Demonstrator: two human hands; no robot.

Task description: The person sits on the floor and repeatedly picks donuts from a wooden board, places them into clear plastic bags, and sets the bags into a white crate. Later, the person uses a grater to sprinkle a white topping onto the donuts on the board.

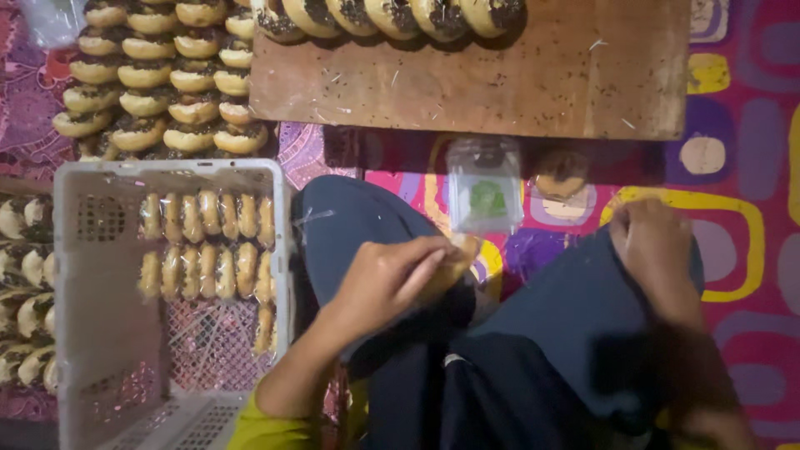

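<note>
We note the left hand point(387, 279) closed around a small bun point(450, 265), held above the lap over dark blue trousers point(550, 333). The bun is a flattened oval, pale golden and soft-looking; its long axis runs diagonally, with the free end pointing up and to the right, toward the clear plastic bag point(486, 185). The near end is hidden by the fingers. The right hand point(654, 242) rests on the right knee, curled; we cannot tell whether it holds anything. The bag lies flat on a patterned mat point(742, 150), glossy and see-through, with a green patch inside. Just beside it lies one loose round bun point(560, 173) with a dark top. To the left stands a white plastic crate point(92, 300) with perforated walls and a mesh floor; wrapped buns point(208, 242) stand in it on edge in two tidy rows, with a few more below. Above, a bare wooden board point(517, 83), rough and strewn with dark crumbs, carries a row of topped buns point(392, 15) at its far edge. Further stacked buns point(158, 75) lie at upper left.
</note>
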